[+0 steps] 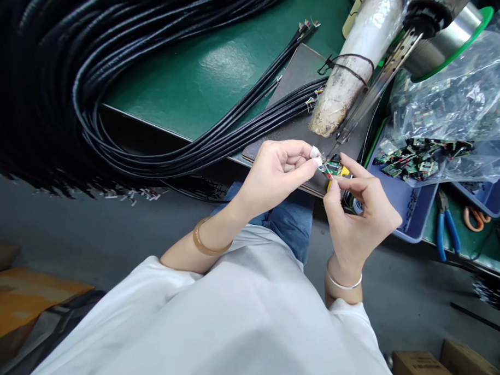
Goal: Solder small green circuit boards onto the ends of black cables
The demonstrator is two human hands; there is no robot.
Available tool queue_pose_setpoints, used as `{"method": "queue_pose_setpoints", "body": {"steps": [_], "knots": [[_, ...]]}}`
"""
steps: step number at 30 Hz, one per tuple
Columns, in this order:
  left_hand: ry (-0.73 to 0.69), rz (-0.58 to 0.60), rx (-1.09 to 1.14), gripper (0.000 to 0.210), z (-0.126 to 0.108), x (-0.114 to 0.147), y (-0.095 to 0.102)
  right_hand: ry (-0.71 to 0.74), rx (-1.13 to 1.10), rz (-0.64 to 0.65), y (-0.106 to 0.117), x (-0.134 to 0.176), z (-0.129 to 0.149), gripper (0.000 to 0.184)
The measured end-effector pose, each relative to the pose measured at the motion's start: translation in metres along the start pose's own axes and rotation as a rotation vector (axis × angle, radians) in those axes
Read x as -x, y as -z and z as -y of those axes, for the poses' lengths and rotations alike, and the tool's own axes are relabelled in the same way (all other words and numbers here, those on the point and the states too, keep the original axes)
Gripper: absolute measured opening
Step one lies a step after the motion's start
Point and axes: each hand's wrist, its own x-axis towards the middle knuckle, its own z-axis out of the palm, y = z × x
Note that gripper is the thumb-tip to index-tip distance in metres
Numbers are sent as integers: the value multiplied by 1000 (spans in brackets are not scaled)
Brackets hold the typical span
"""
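Note:
My left hand (281,169) is closed in a pinch, with white wraps on the thumb and finger tips. Thin wires (325,157) show at those tips, though their far ends are hidden. Across from it, my right hand (360,205) grips a small green circuit board (333,167) between thumb and fingers. Something yellow (344,171) shows beside the board, by the right fingers. Just above the board is the lower end of a soldering iron (350,122), slanting down from the upper right. Both hands are over the near edge of a dark board (297,74).
A large bundle of black cables (152,157) curves across the left of the green table (221,66). A white tube (344,76) and solder spool (443,44) stand behind. Right are a purple tray (417,210), a plastic bag of circuit boards (453,101) and blue-handled pliers (446,230).

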Motion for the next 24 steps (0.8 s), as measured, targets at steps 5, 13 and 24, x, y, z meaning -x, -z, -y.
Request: {"method": "queue_pose_setpoints", "body": {"steps": [5,13,24], "knots": [[15,8,16,17,0,0,0,-2,8,-13,0,1,1,10],[51,-8,50,11,0,-1,0,-23,17,-2,1,0,2,8],[99,30,26,8,0,-1,2,0,44,15,1,2,1,8]]}}
